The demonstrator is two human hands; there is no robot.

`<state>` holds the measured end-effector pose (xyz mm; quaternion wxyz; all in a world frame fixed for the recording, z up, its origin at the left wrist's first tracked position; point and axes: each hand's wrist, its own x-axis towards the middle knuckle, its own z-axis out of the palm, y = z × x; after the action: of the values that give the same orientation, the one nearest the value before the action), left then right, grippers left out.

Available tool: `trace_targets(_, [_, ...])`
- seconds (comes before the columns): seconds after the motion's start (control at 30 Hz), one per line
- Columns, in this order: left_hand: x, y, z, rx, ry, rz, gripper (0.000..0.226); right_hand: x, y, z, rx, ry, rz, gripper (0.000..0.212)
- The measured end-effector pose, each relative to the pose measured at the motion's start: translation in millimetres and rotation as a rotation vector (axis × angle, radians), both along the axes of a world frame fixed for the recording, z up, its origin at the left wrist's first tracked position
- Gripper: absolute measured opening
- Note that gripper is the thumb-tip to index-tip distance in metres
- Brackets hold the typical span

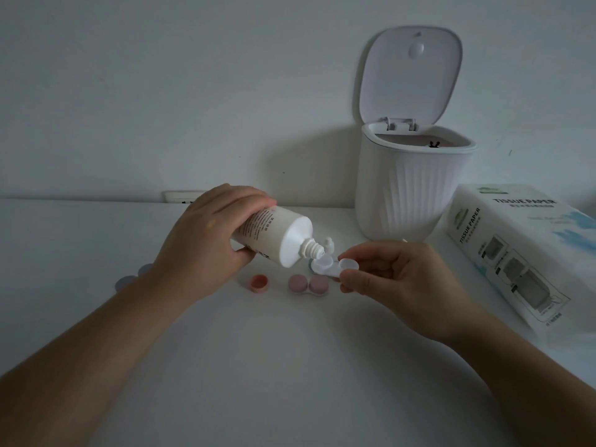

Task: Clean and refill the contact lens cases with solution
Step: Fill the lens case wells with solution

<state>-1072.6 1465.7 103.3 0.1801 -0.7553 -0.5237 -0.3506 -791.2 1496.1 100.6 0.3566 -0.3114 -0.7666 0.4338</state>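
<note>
My left hand (206, 240) grips a white solution bottle (280, 235), tipped so its uncapped nozzle points down to the right. The nozzle tip sits just over the left well of a clear, open contact lens case (332, 266). My right hand (396, 282) pinches that case by its near edge and holds it above the table. A pink lens case (306, 283) lies on the table below, with one loose pink cap (259, 282) to its left. A small white bottle cap (328, 245) stands behind the nozzle.
A white ribbed bin (409, 188) with its lid up stands at the back right. A tissue paper box (522, 253) lies at the right edge. Two bluish round pieces (129, 280) peek out from behind my left wrist. A wall socket (180, 196) sits at table level.
</note>
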Motion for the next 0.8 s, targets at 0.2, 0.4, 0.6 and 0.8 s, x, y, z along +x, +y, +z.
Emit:
trace_targets(0.2, [-0.4,1.0,0.4,0.027,0.036,-0.014,0.066,0.1,-0.1,-2.0,0.025,-0.004,-0.009,0.024])
trace_targets(0.4, [-1.5,1.3,-0.3,0.048,0.053,-0.015,0.065,0.5,1.2,-3.7,0.028,-0.027,-0.015,0.025])
trace_targets(0.6, [-3.3,2.7,0.0,0.065,0.059,-0.015,0.064,1.0,1.4,-4.1,0.041,-0.061,-0.032,0.026])
trace_targets(0.8, [-2.5,1.7,1.7,0.076,0.068,-0.014,0.063,0.8,1.8,-5.0,0.042,-0.063,-0.036,0.025])
